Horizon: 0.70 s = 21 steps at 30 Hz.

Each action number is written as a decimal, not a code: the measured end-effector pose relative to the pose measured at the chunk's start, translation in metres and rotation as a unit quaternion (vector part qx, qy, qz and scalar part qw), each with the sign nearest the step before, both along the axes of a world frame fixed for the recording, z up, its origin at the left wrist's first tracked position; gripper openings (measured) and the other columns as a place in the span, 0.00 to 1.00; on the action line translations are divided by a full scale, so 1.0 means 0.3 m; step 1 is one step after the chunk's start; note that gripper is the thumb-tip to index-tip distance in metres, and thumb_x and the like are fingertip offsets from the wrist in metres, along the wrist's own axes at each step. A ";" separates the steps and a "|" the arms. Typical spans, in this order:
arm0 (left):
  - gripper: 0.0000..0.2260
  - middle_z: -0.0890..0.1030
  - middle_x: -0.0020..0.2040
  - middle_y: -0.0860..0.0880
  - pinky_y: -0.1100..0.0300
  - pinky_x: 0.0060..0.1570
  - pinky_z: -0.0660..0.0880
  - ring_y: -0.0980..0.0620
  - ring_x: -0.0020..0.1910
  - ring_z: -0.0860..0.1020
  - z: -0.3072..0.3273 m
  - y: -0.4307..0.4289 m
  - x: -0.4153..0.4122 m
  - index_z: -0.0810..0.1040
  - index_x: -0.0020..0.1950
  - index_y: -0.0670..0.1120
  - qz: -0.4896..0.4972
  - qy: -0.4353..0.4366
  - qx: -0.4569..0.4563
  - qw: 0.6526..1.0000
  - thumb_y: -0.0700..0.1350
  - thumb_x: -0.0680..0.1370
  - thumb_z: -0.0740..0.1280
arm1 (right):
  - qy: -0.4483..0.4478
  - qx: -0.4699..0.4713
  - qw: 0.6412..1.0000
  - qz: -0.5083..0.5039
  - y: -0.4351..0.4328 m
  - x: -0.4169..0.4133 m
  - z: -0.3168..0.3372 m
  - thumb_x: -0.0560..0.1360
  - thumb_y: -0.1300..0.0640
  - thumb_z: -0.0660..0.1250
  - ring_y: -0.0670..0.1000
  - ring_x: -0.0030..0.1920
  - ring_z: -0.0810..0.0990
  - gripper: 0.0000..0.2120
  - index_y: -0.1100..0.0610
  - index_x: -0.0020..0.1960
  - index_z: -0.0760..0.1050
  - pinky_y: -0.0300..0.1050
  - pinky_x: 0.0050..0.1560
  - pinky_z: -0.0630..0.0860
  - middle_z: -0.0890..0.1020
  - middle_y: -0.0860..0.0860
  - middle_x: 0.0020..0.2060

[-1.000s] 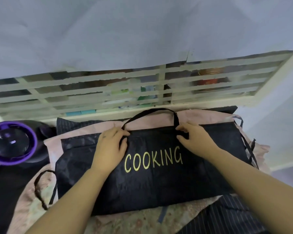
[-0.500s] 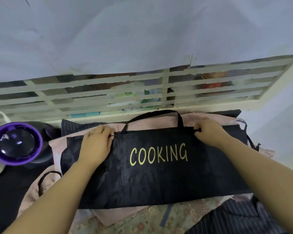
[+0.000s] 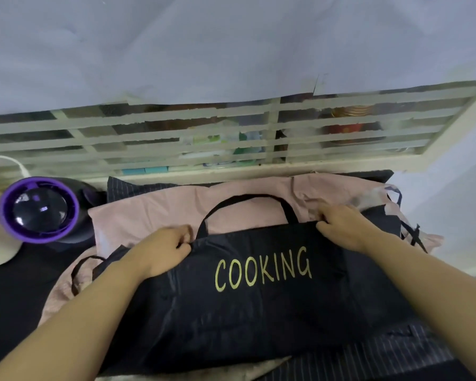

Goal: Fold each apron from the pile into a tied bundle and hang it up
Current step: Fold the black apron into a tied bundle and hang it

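A: Where do we log the black COOKING apron point(image 3: 259, 312)?

B: We log it lying flat on the pile, just in front of the window grille point(image 3: 231, 144). Its neck strap point(image 3: 248, 198) loops toward the grille over a pink apron point(image 3: 154, 210).

A: Hands?

B: Left hand point(image 3: 165, 251): fingers curled tight on the apron's grille-side edge, left of the strap. Right hand point(image 3: 341, 229): pinching the same edge, right of the strap.

A: Anything else?

B: A striped apron point(image 3: 368, 350) shows on the side away from the grille. A purple-rimmed lid point(image 3: 39, 210) sits near the grille's left end.
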<state>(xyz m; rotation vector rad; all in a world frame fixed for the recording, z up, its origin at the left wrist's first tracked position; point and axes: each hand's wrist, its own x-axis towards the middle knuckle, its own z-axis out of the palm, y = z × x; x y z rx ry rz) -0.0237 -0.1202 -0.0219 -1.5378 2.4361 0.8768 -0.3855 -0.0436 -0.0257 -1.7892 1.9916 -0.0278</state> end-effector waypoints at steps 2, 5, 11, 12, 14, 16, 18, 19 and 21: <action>0.02 0.76 0.42 0.53 0.57 0.43 0.70 0.51 0.42 0.74 -0.005 0.032 0.012 0.70 0.45 0.49 -0.007 -0.033 0.018 0.999 0.44 0.77 0.60 | 0.040 0.039 0.998 0.026 0.022 0.020 0.012 0.76 0.54 0.57 0.54 0.45 0.74 0.05 0.53 0.44 0.69 0.47 0.51 0.64 0.77 0.50 0.40; 0.01 0.79 0.45 0.51 0.57 0.45 0.66 0.47 0.44 0.76 -0.053 0.088 0.037 0.69 0.50 0.50 -0.036 -0.067 -0.129 0.989 0.45 0.79 0.60 | 0.166 0.037 0.985 0.018 0.064 0.045 -0.013 0.77 0.51 0.57 0.55 0.57 0.73 0.11 0.53 0.56 0.71 0.53 0.65 0.60 0.79 0.52 0.54; 0.13 0.78 0.55 0.48 0.42 0.68 0.54 0.46 0.53 0.76 -0.152 0.270 0.053 0.78 0.56 0.47 0.034 -0.003 -0.363 0.931 0.47 0.77 0.59 | 0.102 -0.237 0.966 0.022 0.243 0.297 -0.100 0.70 0.54 0.67 0.56 0.60 0.73 0.15 0.53 0.57 0.77 0.65 0.69 0.58 0.77 0.52 0.55; 0.14 0.77 0.55 0.49 0.42 0.70 0.53 0.47 0.55 0.75 -0.153 0.309 0.049 0.78 0.56 0.47 0.038 0.015 -0.362 0.931 0.47 0.77 0.57 | 0.077 -0.239 0.967 0.044 0.271 0.360 -0.116 0.71 0.51 0.64 0.55 0.60 0.73 0.15 0.52 0.57 0.77 0.66 0.69 0.58 0.77 0.50 0.56; 0.15 0.77 0.56 0.49 0.41 0.71 0.53 0.49 0.58 0.74 -0.159 0.390 0.061 0.79 0.57 0.47 0.056 0.029 -0.347 0.936 0.48 0.77 0.56 | 0.049 -0.178 0.979 0.083 0.315 0.481 -0.155 0.73 0.45 0.56 0.54 0.63 0.72 0.20 0.50 0.60 0.76 0.67 0.70 0.58 0.77 0.50 0.60; 0.15 0.77 0.57 0.50 0.41 0.71 0.53 0.49 0.60 0.73 -0.172 0.456 0.099 0.79 0.57 0.48 0.084 0.024 -0.331 0.940 0.49 0.77 0.56 | 0.046 -0.109 0.987 0.110 0.334 0.562 -0.187 0.74 0.39 0.50 0.56 0.70 0.67 0.27 0.47 0.68 0.70 0.67 0.71 0.49 0.70 0.50 0.70; 0.15 0.76 0.58 0.50 0.40 0.71 0.56 0.48 0.60 0.74 -0.186 0.499 0.156 0.78 0.57 0.49 0.124 0.013 -0.317 0.940 0.50 0.76 0.57 | 0.051 -0.074 0.989 0.117 0.331 0.583 -0.216 0.72 0.32 0.40 0.55 0.77 0.51 0.35 0.45 0.76 0.57 0.63 0.70 0.34 0.53 0.48 0.77; 0.15 0.76 0.59 0.49 0.40 0.70 0.59 0.48 0.60 0.74 -0.191 0.516 0.195 0.78 0.58 0.48 0.149 0.008 -0.311 0.939 0.50 0.76 0.57 | 0.062 -0.066 0.988 0.123 0.327 0.583 -0.236 0.71 0.30 0.35 0.54 0.77 0.44 0.38 0.43 0.77 0.51 0.62 0.69 0.30 0.45 0.46 0.78; 0.14 0.75 0.60 0.48 0.43 0.65 0.67 0.46 0.60 0.73 -0.191 0.540 0.268 0.77 0.60 0.48 0.217 0.014 -0.291 0.932 0.49 0.76 0.60 | 0.079 -0.074 0.986 0.126 0.323 0.580 -0.267 0.69 0.27 0.28 0.52 0.77 0.40 0.42 0.43 0.77 0.47 0.61 0.68 0.28 0.41 0.45 0.77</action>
